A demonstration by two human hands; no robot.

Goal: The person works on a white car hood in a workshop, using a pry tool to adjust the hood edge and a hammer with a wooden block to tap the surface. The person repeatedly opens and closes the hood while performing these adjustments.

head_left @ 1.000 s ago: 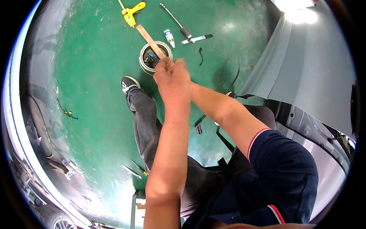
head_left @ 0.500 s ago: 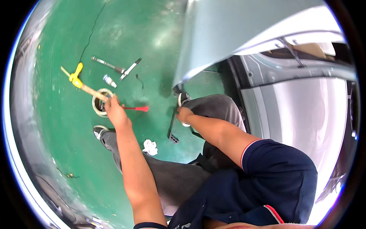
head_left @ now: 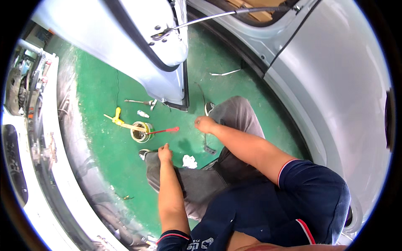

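Note:
My left hand [head_left: 165, 153] is by my left knee, below the round tin [head_left: 150, 128]. Its fingers are partly curled, with nothing visible in them. My right hand [head_left: 204, 124] is closed around the middle of a long thin dark tool with a flat, holed end [head_left: 210, 149]; the other end runs up as a thin line. Across the tin's rim rests a pale wood-coloured strip [head_left: 136, 127], joined to a yellow glue gun [head_left: 117, 116] with a black cord. A red-handled tool [head_left: 172, 129] sticks out from the tin. Crumpled white paper [head_left: 189, 162] lies on the floor near my legs.
An open car door [head_left: 138, 54] hangs ahead, and the silver car body [head_left: 331, 83] stands at my right. On the green floor lie a small white bottle [head_left: 143, 113], a metal ratchet-like tool [head_left: 140, 101] and a bent metal rod [head_left: 226, 73]. Another vehicle part [head_left: 63, 138] lines the left.
My left hand has left the pale strip at the tin and drawn back to my knee. The right hand still grips the thin tool. The view has swung, showing more of the door.

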